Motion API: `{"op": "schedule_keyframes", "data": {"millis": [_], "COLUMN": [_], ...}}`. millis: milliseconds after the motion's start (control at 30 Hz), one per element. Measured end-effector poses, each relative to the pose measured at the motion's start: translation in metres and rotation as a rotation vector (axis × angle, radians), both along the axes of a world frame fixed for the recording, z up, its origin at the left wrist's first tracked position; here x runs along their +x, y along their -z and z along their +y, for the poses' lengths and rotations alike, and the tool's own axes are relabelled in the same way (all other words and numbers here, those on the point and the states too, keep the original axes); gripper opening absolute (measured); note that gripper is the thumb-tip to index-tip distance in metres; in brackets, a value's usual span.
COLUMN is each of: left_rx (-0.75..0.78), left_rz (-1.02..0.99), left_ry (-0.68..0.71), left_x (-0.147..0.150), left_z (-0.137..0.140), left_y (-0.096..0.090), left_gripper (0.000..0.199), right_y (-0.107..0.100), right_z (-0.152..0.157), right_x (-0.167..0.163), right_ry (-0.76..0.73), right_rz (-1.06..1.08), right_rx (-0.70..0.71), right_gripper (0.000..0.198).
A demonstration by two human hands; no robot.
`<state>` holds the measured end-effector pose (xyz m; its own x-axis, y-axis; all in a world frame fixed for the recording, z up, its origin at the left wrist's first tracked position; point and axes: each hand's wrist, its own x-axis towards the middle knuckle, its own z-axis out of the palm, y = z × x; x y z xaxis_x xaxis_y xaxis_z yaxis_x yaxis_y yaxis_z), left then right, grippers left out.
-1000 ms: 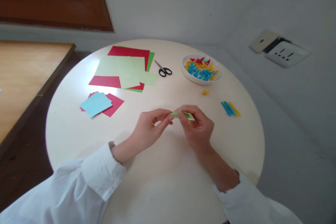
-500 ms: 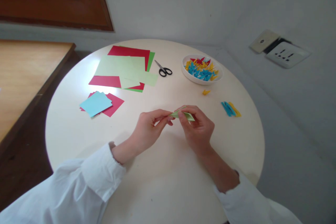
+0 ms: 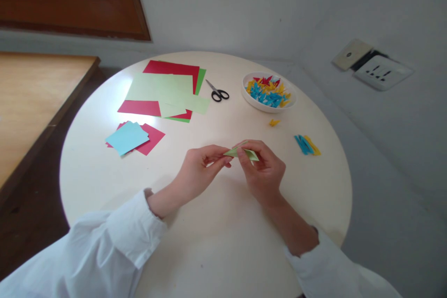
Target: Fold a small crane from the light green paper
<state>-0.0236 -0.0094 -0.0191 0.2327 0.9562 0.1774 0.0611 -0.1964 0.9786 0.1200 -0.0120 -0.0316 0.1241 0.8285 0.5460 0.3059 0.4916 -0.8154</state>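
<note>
A small piece of folded light green paper (image 3: pixel 250 154) is held between my two hands above the table's middle. My left hand (image 3: pixel 202 167) pinches its left tip with thumb and fingers. On the other side, my right hand (image 3: pixel 263 170) grips the paper, the thumb on the near face and the fingers behind it. Part of the paper is hidden by my right fingers. Beyond my right hand lies a single small yellow folded paper piece (image 3: pixel 274 123), apart from the white bowl (image 3: pixel 268 109), which holds many red, yellow and blue paper cranes (image 3: pixel 267 93).
Black-handled scissors (image 3: pixel 217 91) lie beside large light green sheets (image 3: pixel 160 86) stacked over red sheets (image 3: pixel 171 68). Light blue squares (image 3: pixel 127 138) rest on pink-red ones (image 3: pixel 153 137) at left. Blue and yellow folded strips (image 3: pixel 304 144) lie near the right edge of the round white table (image 3: pixel 216 242).
The left tip of the green paper shows a little more between my left fingertips. Both hands otherwise keep nearly the same place.
</note>
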Motion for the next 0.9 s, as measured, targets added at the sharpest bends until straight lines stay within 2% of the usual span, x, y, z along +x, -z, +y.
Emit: {"op": "schedule_keyframes", "data": {"millis": [100, 600, 900], "left_rx": [-0.025, 0.074, -0.002], "left_rz": [-0.017, 0.085, -0.004], "left_ry": [0.008, -0.018, 0.035], "left_x": [0.0004, -0.0023, -0.0017], "left_z": [-0.0004, -0.0009, -0.0032], "left_y": [-0.002, -0.0027, -0.0092], "left_gripper": [0.016, 0.015, 0.017], "right_y": [-0.0006, -0.0013, -0.0035], "right_z": [0.0002, -0.0001, -0.0006], "right_x": [0.0, 0.0, -0.0008], "right_ry": [-0.008, -0.023, -0.003], "right_rz": [0.007, 0.012, 0.021], "right_rx": [0.004, 0.022, 0.006], "right_gripper": [0.004, 0.005, 0.004]}}
